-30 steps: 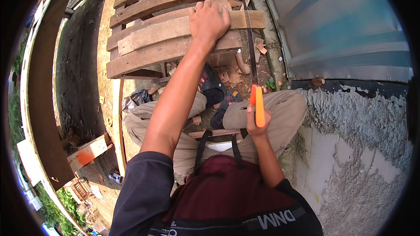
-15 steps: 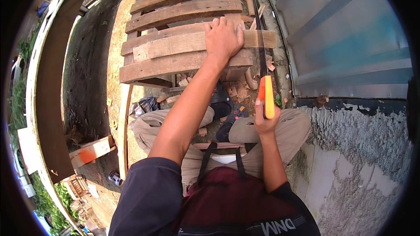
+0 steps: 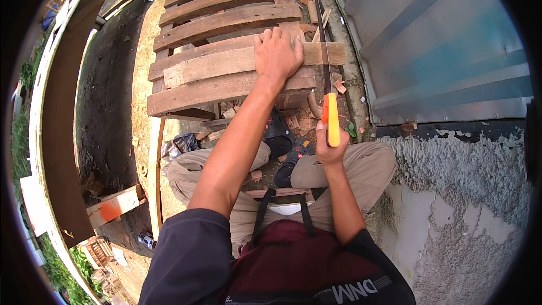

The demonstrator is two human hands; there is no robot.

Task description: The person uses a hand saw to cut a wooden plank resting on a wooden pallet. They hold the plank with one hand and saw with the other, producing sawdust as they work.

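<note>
A light wooden plank [image 3: 209,65] lies crosswise on a slatted wooden bench [image 3: 228,24], its right end jutting past the slats. My left hand [image 3: 278,57] presses down on that plank near its right end, fingers close together over its far edge. In my right hand [image 3: 331,149] is the yellow and orange handle of a handsaw [image 3: 332,118]. The long, thin dark blade points away from me and crosses the plank's jutting end, right of my left hand. How deep the blade sits in the wood I cannot tell.
Wood offcuts [image 3: 292,122] and a crumpled plastic bag [image 3: 182,144] lie on the ground by my crossed legs. Close on the right rise a corrugated metal sheet [image 3: 429,51] and a rough wall [image 3: 451,181]. A can [image 3: 147,239] lies left, near a wooden frame.
The view has shifted slightly, so the bench and hands appear further left. My left hand stays on the plank, and the saw remains across its end in my right hand.
</note>
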